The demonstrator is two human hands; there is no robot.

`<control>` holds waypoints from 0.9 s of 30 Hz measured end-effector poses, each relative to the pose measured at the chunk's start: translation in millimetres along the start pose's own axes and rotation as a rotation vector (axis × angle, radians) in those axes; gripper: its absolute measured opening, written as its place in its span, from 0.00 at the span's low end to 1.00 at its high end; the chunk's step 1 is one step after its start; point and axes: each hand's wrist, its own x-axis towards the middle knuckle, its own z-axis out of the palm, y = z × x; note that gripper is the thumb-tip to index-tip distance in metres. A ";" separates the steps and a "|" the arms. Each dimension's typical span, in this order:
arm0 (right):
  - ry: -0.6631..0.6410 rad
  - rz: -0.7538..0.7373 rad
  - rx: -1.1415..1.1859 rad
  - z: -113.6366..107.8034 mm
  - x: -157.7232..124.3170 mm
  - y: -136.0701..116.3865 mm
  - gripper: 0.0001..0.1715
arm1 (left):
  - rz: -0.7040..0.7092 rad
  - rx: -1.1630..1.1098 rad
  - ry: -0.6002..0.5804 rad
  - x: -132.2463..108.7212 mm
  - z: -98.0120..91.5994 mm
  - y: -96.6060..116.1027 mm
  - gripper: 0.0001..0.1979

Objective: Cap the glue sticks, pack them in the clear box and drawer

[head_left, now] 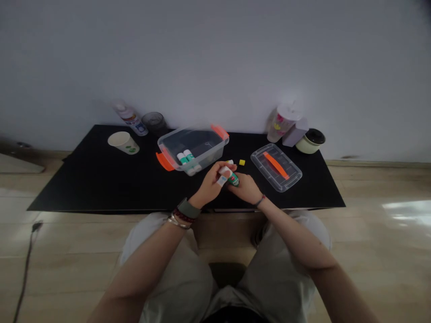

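Observation:
My left hand (210,185) is closed around the white end of a glue stick (233,179) with a green label. My right hand (248,189) meets it at the green end, fingers curled against the tube and partly hidden. A white tag-like patch shows at my left fingers. Just beyond the hands lie a small yellow block (242,162) and a small white piece (230,162), half covered by my fingers. To the left, an open clear plastic box (215,154) with orange latches has two more green-and-white glue sticks (190,157) inside.
Right of my hands lies the box's clear lid (292,172) with its orange handle. Behind it stand a lidded tumbler (282,123), a light carton (295,133) and a dark-lidded pot (310,142). A paper cup (123,142), spray can (132,120) and dark glass (155,123) stand left.

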 end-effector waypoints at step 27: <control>-0.105 -0.072 0.738 3.1 10.4 13.5 0.26 | 0.185 0.250 0.252 21.3 -35.1 29.9 0.23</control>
